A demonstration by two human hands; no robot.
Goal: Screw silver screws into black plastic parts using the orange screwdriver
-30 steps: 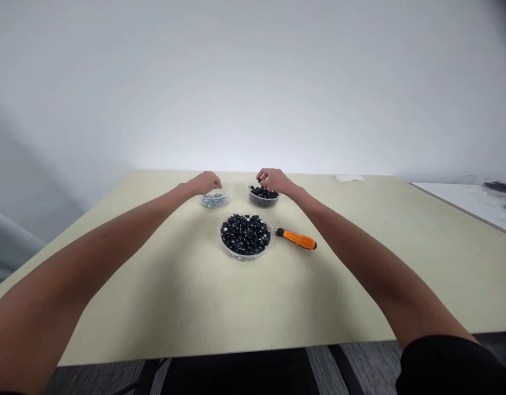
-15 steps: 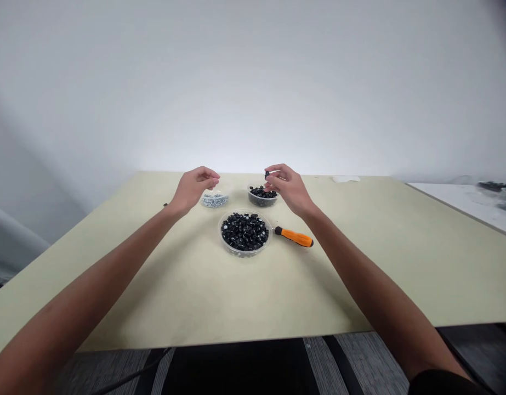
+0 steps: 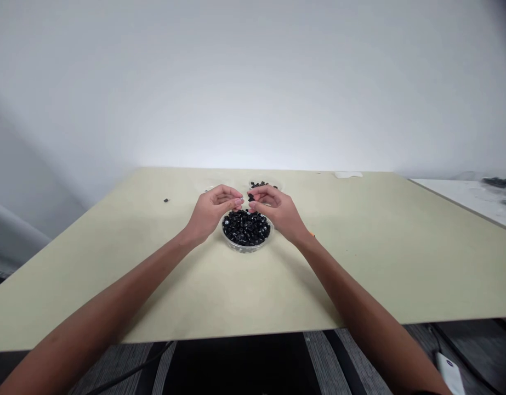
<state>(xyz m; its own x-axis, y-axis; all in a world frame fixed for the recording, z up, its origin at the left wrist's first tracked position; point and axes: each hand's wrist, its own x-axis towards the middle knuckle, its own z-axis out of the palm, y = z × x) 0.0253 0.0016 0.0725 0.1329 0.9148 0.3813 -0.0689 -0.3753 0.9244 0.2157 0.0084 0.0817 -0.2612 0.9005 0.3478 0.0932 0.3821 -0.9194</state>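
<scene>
Above the near bowl [image 3: 241, 248], my left hand [image 3: 214, 211] pinches a tiny silvery piece, seemingly a screw [image 3: 242, 198], at its fingertips. Facing it closely, my right hand [image 3: 277, 211] grips a small black plastic part [image 3: 251, 197] between thumb and fingers. A narrow gap separates the two pieces. Many black parts [image 3: 245, 227], some with silvery round spots, fill the near clear bowl. Behind my right hand, another clear bowl holds more black parts [image 3: 259, 185]. The bowl of small metal pieces is mostly hidden behind my left hand.
Only a bit of the orange screwdriver handle [image 3: 312, 234] shows beside my right forearm. One loose black part [image 3: 166, 200] lies on the table [image 3: 236, 296] at left. A white flat item [image 3: 348, 174] rests near the back edge. A white surface [image 3: 462, 200] adjoins at right.
Both hands have come together and nearer, from the two back bowls to above the near bowl. The black part has moved left with my right hand. My right forearm now covers most of the screwdriver.
</scene>
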